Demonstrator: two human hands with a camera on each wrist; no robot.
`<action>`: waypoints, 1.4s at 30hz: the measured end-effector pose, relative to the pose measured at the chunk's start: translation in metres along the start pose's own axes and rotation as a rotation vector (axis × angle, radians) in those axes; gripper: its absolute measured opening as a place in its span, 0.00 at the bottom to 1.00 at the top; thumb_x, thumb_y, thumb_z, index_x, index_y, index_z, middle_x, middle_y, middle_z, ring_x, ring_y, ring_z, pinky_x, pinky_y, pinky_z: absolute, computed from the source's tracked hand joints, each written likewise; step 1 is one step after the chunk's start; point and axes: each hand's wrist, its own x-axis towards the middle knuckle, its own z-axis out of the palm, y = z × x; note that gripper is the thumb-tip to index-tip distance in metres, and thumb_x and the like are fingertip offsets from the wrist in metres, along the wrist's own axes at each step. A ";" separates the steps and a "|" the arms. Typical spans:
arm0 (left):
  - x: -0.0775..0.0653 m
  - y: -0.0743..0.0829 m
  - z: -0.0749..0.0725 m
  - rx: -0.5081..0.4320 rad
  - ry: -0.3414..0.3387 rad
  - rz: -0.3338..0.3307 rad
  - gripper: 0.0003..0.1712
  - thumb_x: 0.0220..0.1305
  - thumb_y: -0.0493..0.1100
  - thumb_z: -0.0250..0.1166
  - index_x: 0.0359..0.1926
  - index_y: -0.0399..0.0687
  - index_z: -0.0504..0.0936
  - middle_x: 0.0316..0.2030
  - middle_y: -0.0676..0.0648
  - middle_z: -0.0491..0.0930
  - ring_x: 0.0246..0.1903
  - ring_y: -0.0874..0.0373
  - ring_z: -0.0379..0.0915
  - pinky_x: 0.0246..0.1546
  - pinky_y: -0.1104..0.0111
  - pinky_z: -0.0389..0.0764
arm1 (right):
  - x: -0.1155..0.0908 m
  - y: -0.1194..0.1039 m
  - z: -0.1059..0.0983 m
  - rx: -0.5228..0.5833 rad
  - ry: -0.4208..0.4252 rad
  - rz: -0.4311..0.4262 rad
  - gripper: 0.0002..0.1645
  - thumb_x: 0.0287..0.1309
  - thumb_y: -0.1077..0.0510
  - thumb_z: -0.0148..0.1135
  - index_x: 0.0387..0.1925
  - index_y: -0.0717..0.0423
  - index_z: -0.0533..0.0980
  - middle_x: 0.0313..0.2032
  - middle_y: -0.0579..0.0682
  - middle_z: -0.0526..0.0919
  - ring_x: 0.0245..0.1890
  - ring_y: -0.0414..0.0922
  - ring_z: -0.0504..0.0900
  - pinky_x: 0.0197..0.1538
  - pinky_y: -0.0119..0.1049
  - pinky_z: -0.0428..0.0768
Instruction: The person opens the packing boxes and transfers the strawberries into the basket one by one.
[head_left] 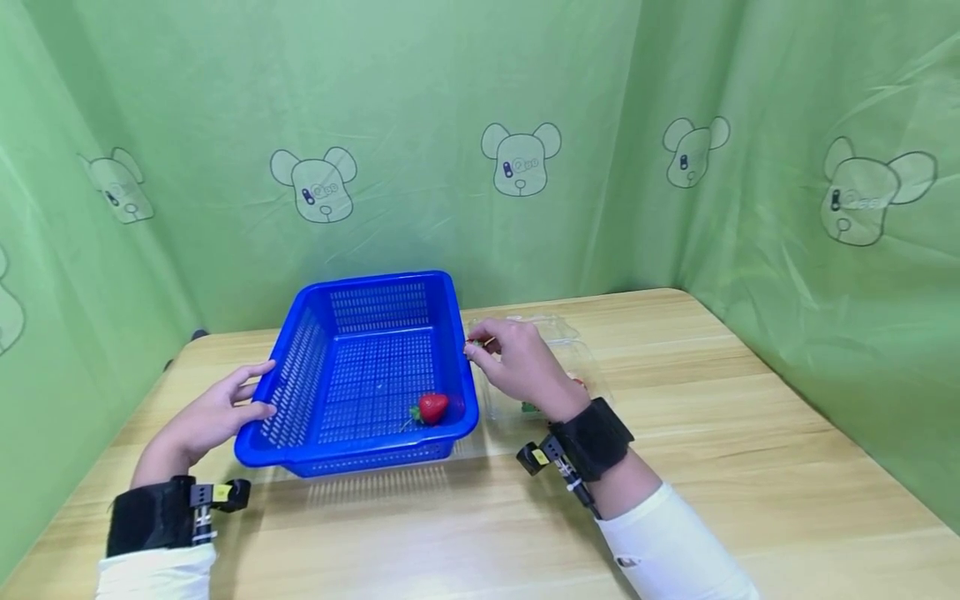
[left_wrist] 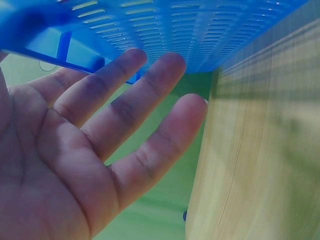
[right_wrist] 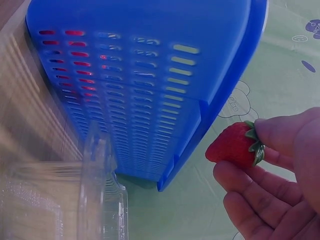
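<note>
— green curtain (head_left: 412, 92) printed with mouse-like heads is hung behind a pale wood-grained table (head_left: 750, 417). what is gripped?

— a small red strawberry with a green leafy cap (right_wrist: 234, 145) is pinched by the right hand (head_left: 517, 358), the thumb and fingertips closed to the berry's width. it is held just outside the right rim of a rectangular blue plastic basket with slotted walls (head_left: 352, 450), left of the grip. below the grip, a clear plastic box (right_wrist: 50, 200) is partly covered by the hand.

— how is this best handled?

— it is judged that the rim should be fully cleared before the pinch is loosened, and the berry lowered near the floor rather than dropped. light pressure is advised, lest it be bruised. the second red strawberry (head_left: 432, 408), in the near right corner, should not be struck.

— and the pose?

— the back of the right hand is turned up, its fingers pointed left. by the left hand (head_left: 217, 408), the opposite rim is met with thumb and index finger; the other fingers are spread nearly straight. whether any weight is borne there cannot be told.
</note>
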 end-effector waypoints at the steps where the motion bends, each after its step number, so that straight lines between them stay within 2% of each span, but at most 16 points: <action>1: 0.000 0.000 0.000 0.000 0.000 0.001 0.40 0.69 0.39 0.53 0.72 0.34 0.41 0.62 0.18 0.57 0.51 0.34 0.73 0.48 0.47 0.79 | 0.000 0.000 0.000 0.003 -0.001 0.000 0.05 0.58 0.61 0.62 0.34 0.60 0.80 0.32 0.54 0.86 0.31 0.47 0.83 0.38 0.48 0.84; 30: 0.001 -0.001 -0.001 0.007 0.011 0.006 0.40 0.69 0.39 0.54 0.72 0.35 0.42 0.61 0.19 0.60 0.51 0.35 0.73 0.48 0.48 0.79 | -0.001 -0.012 0.010 0.019 -0.032 -0.064 0.04 0.59 0.61 0.62 0.35 0.58 0.79 0.33 0.52 0.85 0.33 0.42 0.82 0.40 0.41 0.85; 35: 0.000 0.000 0.000 0.001 0.009 -0.001 0.40 0.69 0.39 0.53 0.72 0.35 0.42 0.62 0.18 0.59 0.51 0.35 0.73 0.48 0.48 0.79 | -0.003 -0.015 0.012 0.013 -0.039 -0.085 0.05 0.59 0.61 0.62 0.36 0.58 0.80 0.32 0.51 0.84 0.32 0.41 0.80 0.37 0.41 0.85; 42: -0.001 0.000 -0.001 -0.001 0.009 -0.006 0.40 0.69 0.39 0.53 0.72 0.36 0.41 0.62 0.19 0.58 0.51 0.35 0.73 0.49 0.47 0.79 | -0.004 -0.018 0.016 -0.021 -0.039 -0.127 0.05 0.58 0.60 0.63 0.36 0.57 0.80 0.29 0.48 0.82 0.28 0.40 0.77 0.30 0.34 0.79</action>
